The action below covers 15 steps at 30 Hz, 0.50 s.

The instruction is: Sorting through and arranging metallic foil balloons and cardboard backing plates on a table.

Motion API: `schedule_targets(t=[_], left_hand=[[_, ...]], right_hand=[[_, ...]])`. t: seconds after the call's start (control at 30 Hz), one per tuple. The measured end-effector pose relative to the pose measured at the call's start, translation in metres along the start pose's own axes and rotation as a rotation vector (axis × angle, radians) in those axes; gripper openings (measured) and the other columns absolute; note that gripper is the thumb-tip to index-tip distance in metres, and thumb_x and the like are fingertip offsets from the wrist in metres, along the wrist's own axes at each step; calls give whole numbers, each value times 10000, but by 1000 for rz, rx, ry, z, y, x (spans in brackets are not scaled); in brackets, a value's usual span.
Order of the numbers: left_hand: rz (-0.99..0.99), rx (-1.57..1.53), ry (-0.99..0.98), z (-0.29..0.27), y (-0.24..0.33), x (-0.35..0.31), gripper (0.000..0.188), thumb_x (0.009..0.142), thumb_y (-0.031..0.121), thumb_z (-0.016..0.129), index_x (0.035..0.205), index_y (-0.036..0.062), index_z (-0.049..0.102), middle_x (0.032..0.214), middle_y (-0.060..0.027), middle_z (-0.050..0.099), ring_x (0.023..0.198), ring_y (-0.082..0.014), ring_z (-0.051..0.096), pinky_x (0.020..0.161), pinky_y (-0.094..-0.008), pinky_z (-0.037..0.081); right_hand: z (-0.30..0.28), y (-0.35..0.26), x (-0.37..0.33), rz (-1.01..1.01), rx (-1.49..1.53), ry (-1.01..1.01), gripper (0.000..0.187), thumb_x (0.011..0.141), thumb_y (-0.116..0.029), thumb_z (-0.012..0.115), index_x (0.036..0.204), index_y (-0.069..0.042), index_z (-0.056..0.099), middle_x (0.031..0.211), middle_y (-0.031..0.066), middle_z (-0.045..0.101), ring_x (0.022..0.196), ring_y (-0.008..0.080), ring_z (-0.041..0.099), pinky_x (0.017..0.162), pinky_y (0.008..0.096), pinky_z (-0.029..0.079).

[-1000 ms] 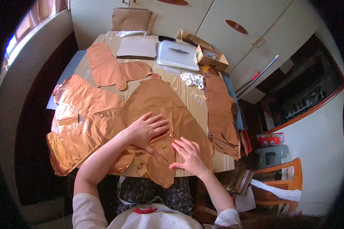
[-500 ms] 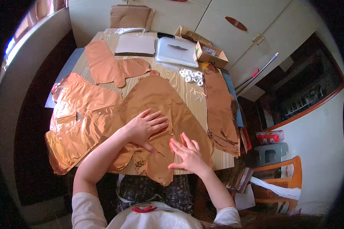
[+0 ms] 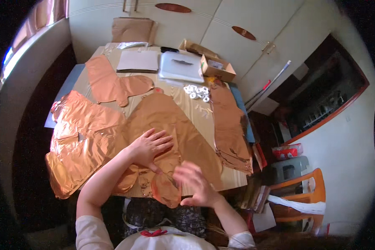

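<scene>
A large flat copper-coloured foil sheet (image 3: 187,133), which looks like an uninflated balloon, covers the middle of the table. My left hand (image 3: 148,151) lies on it with fingers spread, pressing it flat. Over the sheet's near right part hovers my right hand (image 3: 198,185), smeared by motion, fingers stretched out and thumb apart; nothing shows in it. A rounded foil lobe (image 3: 166,191) sits just left of that hand and hangs past the near table edge, its rim glowing orange. Whether the right fingertips touch the foil is hard to make out.
Shiny crumpled foil (image 3: 83,146) lies at the left, a smaller foil shape (image 3: 112,85) behind it. Stacked foil pieces (image 3: 229,125) lie at the right. White rolls (image 3: 197,92), a translucent plastic box (image 3: 181,68) and an open carton (image 3: 221,71) stand at the back.
The whole view has shifted, so the table sits lower and further left. My right hand has come slightly nearer to me and left. My left hand stays in place on the foil.
</scene>
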<state>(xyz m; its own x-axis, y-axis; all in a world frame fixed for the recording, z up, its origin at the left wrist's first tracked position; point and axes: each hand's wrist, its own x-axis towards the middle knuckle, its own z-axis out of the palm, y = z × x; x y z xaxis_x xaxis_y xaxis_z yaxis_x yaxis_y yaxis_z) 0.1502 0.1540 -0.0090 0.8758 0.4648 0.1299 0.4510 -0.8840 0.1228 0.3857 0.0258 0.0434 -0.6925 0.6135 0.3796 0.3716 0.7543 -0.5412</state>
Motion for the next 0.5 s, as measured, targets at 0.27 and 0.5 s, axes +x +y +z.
schedule_targets(t=[0.27, 0.5], left_hand=[[-31, -47, -4, -2, 4, 1, 1052, 537, 702, 630, 1340, 75, 369, 1426, -118, 302, 1333, -309, 232, 1084, -495, 157], [-25, -46, 9, -3, 4, 2, 1072, 539, 731, 615, 1353, 86, 348, 1422, -114, 308, 1331, -307, 236, 1083, -490, 164]], right_hand=[[-13, -114, 53, -472, 1534, -44, 174, 916, -157, 483, 1049, -70, 553, 1002, 115, 532, 925, 269, 514, 856, 427, 402], [-4, -115, 52, -467, 1583, -78, 168, 920, -155, 475, 1044, -70, 550, 995, 111, 536, 923, 269, 514, 851, 418, 405]])
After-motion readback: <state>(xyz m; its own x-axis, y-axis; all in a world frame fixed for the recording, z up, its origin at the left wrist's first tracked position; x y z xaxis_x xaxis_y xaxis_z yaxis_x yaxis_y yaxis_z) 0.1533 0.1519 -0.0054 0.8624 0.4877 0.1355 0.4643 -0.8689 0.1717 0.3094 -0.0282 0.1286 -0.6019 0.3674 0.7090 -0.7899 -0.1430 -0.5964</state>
